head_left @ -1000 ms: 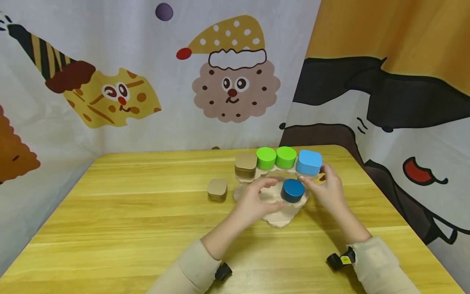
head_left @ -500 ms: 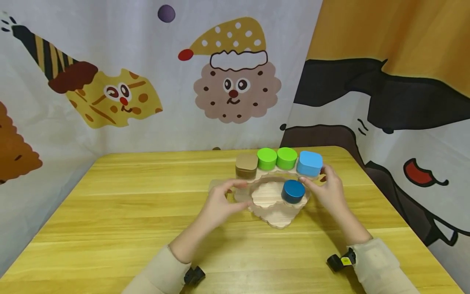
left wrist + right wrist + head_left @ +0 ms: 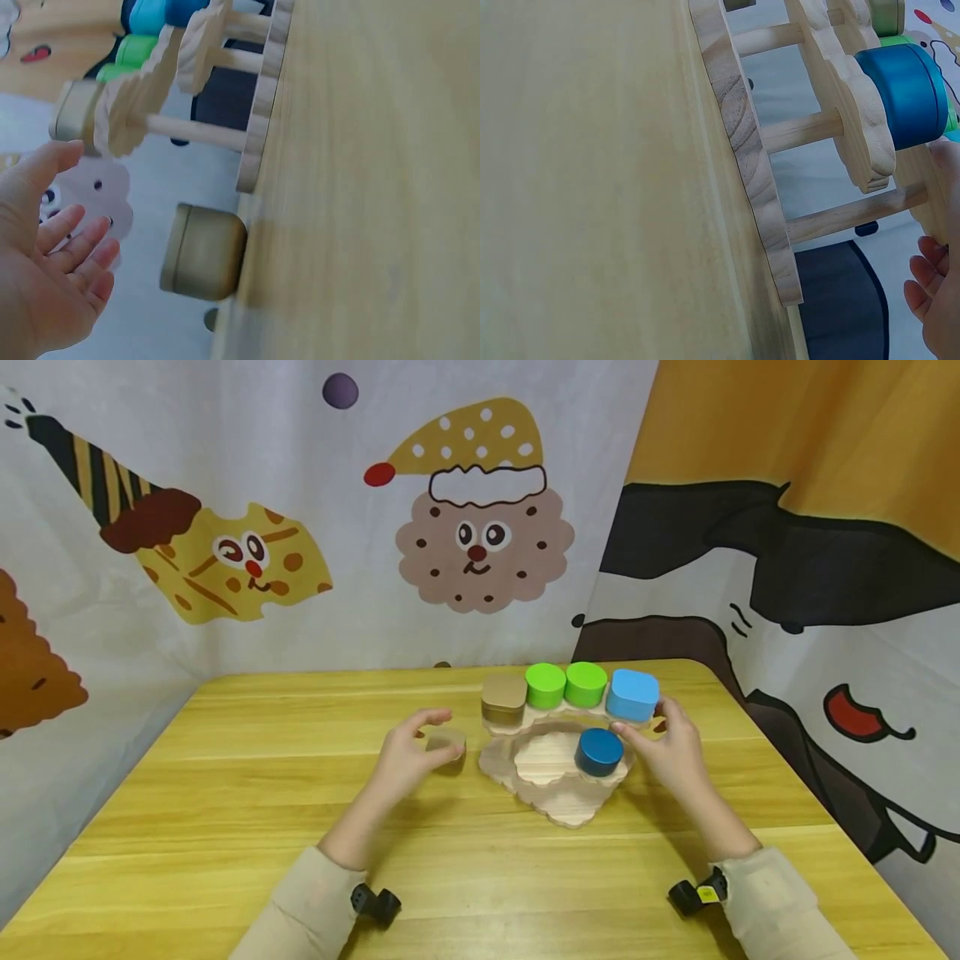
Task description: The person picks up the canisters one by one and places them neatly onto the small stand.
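Observation:
A tiered wooden stand (image 3: 546, 762) with scalloped shelves stands on the table. Its upper shelf bears a gold square tin (image 3: 503, 700), two green round tins (image 3: 545, 685) and a light blue square tin (image 3: 633, 695); a dark blue round tin (image 3: 599, 752) sits on the lower shelf. My right hand (image 3: 673, 750) grips the upper shelf's right end, thumb in front, fingers curled below it in the right wrist view. Left of the stand, a smaller gold tin (image 3: 206, 251) rests on the table. Beside it my left hand (image 3: 401, 760) is spread, its fingers apart from the tin in the left wrist view.
The wooden table (image 3: 225, 793) has its far edge close behind the stand. A curtain (image 3: 300, 460) printed with cartoon food hangs beyond it. Round posts (image 3: 802, 131) hold the stand's shelves above its base.
My left hand has moved left, away from the dark blue tin and past the stand's front, to the small gold tin. My right hand stays at the stand's right end.

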A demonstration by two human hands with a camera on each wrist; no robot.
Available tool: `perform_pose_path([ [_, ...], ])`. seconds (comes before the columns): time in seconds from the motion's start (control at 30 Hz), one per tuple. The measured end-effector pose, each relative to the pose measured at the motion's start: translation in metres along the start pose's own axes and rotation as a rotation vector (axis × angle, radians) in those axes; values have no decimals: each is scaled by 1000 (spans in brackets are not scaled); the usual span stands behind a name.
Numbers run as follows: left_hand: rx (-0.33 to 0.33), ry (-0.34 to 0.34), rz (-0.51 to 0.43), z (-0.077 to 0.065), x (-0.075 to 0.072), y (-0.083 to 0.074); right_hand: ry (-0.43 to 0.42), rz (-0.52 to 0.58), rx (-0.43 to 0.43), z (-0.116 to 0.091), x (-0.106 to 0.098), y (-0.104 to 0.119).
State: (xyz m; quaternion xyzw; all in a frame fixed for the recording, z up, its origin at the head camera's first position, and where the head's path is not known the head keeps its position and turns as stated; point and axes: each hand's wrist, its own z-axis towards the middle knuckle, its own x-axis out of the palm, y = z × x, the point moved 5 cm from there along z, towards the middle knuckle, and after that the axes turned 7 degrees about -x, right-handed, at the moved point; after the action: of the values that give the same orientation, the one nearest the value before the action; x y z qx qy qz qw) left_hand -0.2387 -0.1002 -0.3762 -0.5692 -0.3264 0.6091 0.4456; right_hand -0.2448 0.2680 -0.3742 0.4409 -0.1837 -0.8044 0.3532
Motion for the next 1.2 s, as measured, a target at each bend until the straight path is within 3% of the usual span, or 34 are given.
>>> perform_pose_path([
  [0.17, -46, 38, 17, 6, -3, 15, 6, 0, 14, 0, 0, -1],
  [0.4, -47, 101, 6, 15, -4, 33, 4, 10, 19, -1, 0, -2],
  [0.7, -97, 180, -32, 21, 3, 52, -9, 7, 8, -1, -1, -2],
  [0.9, -147, 181, -19, 20, 5, 60, -11, 5, -2, -1, -1, -2],
  [1.2, -150, 163, -13, 20, 4, 64, -10, 4, -4, -1, 1, -1],
])
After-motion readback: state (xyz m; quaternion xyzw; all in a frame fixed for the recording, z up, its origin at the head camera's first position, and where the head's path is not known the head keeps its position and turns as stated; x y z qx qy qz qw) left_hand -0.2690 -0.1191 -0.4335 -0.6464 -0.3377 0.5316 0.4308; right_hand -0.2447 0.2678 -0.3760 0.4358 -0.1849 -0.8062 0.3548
